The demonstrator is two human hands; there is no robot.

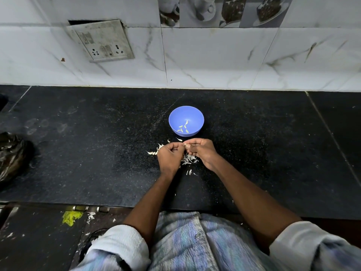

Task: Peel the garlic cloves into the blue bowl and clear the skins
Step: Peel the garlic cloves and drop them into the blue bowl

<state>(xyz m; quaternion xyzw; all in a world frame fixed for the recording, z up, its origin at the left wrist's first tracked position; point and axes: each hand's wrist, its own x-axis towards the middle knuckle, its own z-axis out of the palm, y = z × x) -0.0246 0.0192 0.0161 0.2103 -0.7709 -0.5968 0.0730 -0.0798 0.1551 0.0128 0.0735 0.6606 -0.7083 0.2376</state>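
Both hands meet just in front of the blue bowl (186,121), over the black stone table (88,145). The left hand (169,155) has its fingers curled in, and the right hand (201,151) is curled too, its fingertips brought up against the left's; between them they pinch something small and pale (too small to say whether clove or skin). The bowl stands upright on the table near the tiled wall (214,55) and holds a few peeled garlic cloves (183,128) at its bottom. Loose garlic skins (188,160) lie scattered on the table under and around the hands, with more just left of the left hand. A crumpled dark bag (11,155) sits at the table's far left edge.
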